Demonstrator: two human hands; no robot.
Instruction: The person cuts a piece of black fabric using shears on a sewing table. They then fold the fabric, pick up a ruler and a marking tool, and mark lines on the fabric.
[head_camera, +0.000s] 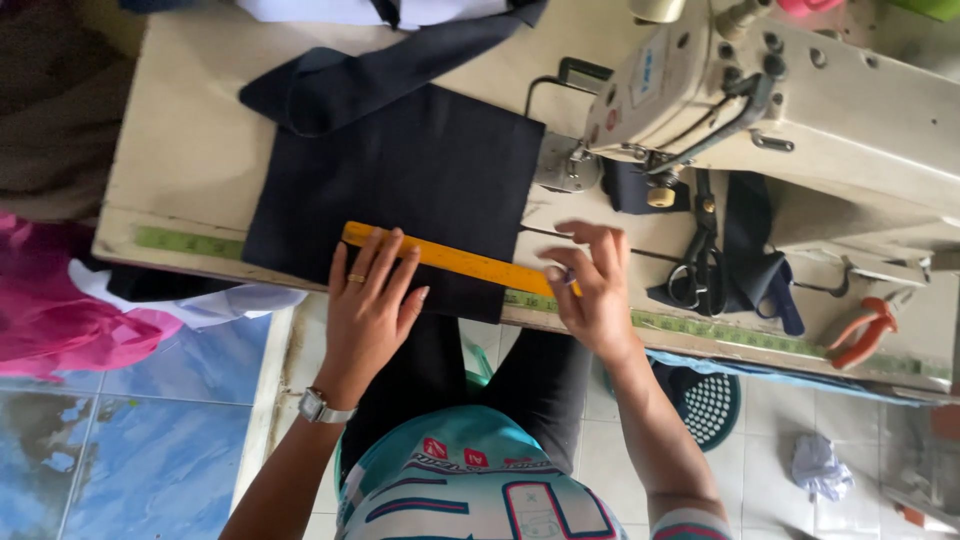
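Fingers of the left hand lie spread and flat, their tips pressing on the ruler, which runs slantwise across the near edge of the cloth; a ring shows on one finger and a watch on the wrist, nearer the body than the ruler; the right hand, at the ruler's right end, has thumb and forefinger pinched together on something small, possibly chalk, too small to tell, while its other fingers curl loosely above.

The ruler, yellow and stiff, looks light and apt to slide on fabric, so it is best held by pressure from above along its length, as the left fingers hold it; the cloth, dark, soft and limp, lies flat under the ruler and would wrinkle if dragged; its free corners are the likely places to grip.

Beyond the ruler, further dark fabric lies folded on the table; to the ruler's right stands the sewing machine, with scissors and orange snips farther right; a tape measure runs along the table edge, left of the ruler.
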